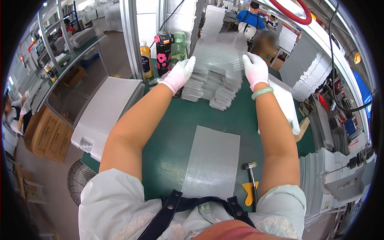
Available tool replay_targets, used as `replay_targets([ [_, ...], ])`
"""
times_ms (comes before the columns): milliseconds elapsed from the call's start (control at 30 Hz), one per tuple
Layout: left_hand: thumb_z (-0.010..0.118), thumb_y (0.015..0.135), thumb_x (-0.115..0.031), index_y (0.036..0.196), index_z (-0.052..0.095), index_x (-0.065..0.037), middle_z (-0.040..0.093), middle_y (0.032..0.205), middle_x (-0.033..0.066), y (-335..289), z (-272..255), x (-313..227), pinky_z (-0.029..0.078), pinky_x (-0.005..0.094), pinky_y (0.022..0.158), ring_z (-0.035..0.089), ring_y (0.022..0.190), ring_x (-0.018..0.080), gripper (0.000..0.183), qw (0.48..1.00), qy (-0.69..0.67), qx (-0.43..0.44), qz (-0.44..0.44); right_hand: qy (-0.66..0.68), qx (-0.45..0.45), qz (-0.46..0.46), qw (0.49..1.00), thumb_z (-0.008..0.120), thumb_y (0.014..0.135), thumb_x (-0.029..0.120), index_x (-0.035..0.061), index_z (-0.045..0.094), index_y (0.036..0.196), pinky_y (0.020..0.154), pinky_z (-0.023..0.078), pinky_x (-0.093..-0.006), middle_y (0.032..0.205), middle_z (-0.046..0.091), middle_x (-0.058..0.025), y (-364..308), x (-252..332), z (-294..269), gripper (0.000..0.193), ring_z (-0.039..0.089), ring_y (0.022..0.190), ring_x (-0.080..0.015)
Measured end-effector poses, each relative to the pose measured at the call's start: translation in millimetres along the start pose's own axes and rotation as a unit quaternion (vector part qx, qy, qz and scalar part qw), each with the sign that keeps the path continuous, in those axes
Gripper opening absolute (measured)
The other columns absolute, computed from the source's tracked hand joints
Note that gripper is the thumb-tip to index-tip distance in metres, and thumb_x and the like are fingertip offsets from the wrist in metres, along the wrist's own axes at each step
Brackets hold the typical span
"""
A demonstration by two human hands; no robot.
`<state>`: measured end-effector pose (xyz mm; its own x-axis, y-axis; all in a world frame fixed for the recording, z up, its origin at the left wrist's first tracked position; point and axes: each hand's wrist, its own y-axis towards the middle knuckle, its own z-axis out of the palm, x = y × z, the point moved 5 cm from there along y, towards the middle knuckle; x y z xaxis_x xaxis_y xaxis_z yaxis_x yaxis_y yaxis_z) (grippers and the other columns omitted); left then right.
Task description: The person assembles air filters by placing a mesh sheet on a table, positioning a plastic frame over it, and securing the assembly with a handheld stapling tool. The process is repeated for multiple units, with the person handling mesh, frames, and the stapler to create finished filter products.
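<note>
White gloves with pink cuffs cover both my hands, stretched out over the far side of the green workbench [164,160]. Between them is a thin, silvery perforated sheet [220,51], smeared by motion. My left hand [182,73] pinches its left edge, and my right hand [256,69] grips the right edge. Under it lies an uneven pile of similar sheets [216,88]. One single perforated sheet [212,160] lies flat on the bench close to my body. A hammer [250,172] and a yellow scraper [249,193] rest to its right.
Stacks of perforated panels stand at left [106,110] and right [285,106]. Beyond my left hand are a black flask [163,54], a green bottle [179,48] and an orange-yellow bottle [146,60]. A metal post [131,36] rises there. Other people work farther off.
</note>
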<state>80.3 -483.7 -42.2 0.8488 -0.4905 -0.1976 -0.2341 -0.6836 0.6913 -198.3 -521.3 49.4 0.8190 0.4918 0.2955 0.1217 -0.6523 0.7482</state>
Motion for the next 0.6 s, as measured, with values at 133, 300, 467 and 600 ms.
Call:
replay_targets([
  [133, 0.044, 0.093, -0.003, 0.130, 0.042, 0.006, 0.060, 0.115, 0.0264, -12, 9, 14, 0.046, 0.0487, 0.093, 0.060, 0.103, 0.0417, 0.038, 0.996, 0.062, -0.028, 0.051, 0.541, -0.117, 0.207, 0.807, 0.065, 0.093, 0.033, -0.0019, 0.062, 0.124, 0.093, 0.048, -0.0371, 0.123, 0.063, -0.0133, 3, -6, -9, 0.047, 0.058, 0.112, -0.0228],
  [300, 0.041, 0.098, -0.028, 0.123, 0.053, -0.004, 0.060, 0.119, 0.0216, -7, -5, 13, 0.046, 0.0473, 0.094, 0.059, 0.104, 0.0394, 0.037, 0.990, 0.134, -0.037, -0.037, 0.770, -0.064, 0.174, 0.610, 0.061, 0.096, 0.028, 0.0021, 0.055, 0.130, 0.103, 0.042, -0.0459, 0.130, 0.057, -0.0109, 2, -2, -29, 0.043, 0.052, 0.118, -0.0239],
  [467, 0.021, 0.099, -0.066, 0.144, 0.035, 0.006, 0.055, 0.128, 0.0154, -11, -104, -88, 0.040, 0.0392, 0.103, 0.053, 0.116, 0.0256, 0.086, 0.682, -0.689, -0.022, -0.243, 0.751, -0.031, 0.119, 0.649, 0.056, 0.099, 0.023, -0.0011, 0.055, 0.128, 0.100, 0.044, -0.0380, 0.124, 0.060, -0.0087, -92, 37, -102, 0.038, 0.057, 0.112, -0.0203],
  [600, 0.062, 0.097, -0.024, 0.135, 0.047, 0.005, 0.063, 0.115, 0.0079, -79, -139, -157, 0.048, 0.0258, 0.087, 0.059, 0.102, 0.0123, 0.050, 0.827, -0.519, 0.002, -0.217, 0.673, 0.042, 0.168, 0.719, 0.061, 0.092, 0.002, -0.0080, 0.062, 0.119, 0.091, 0.048, -0.0299, 0.109, 0.067, -0.0098, -216, 36, -152, 0.028, 0.062, 0.098, -0.0151],
])
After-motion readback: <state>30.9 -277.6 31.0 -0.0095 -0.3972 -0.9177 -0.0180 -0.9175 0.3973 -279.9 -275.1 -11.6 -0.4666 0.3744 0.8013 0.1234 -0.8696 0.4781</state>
